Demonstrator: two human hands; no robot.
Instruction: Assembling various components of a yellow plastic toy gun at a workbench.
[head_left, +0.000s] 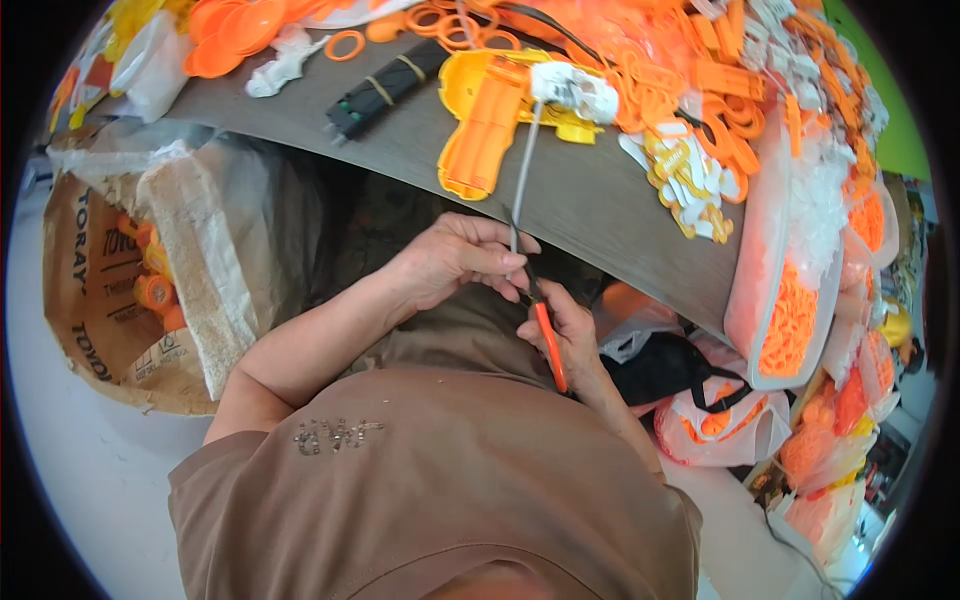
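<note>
At the near edge of the grey table [590,205], a person in a brown shirt [440,490] sits with both hands just off the tabletop, above the lap. The left hand [455,262] has its thumb and fingers together, pinched on the lower part of a thin grey cable [527,160]. The right hand [572,325] is closed around an orange-handled tool [550,348], its dark end pointing up toward the left fingertips. Whether the tool's blades are apart or together I cannot tell, for the fingers cover that spot.

From the hands, the cable runs up over the table edge to a white part [575,90], which lies against a bright orange piece [485,130] shaped like a handle. Both rest on a yellow shell [460,75]. To their left lies a black block [387,88] with a pale band around it; to their right is a small pile of white and yellow pieces [690,180].

Along the far side I see orange rings [345,45] and orange discs [240,22]. A clear tub [752,270] stands at the right, with small orange links [790,325] at its near end. On the left, a brown paper bag [85,230] stands open, with orange and yellow parts [155,292] inside.
</note>
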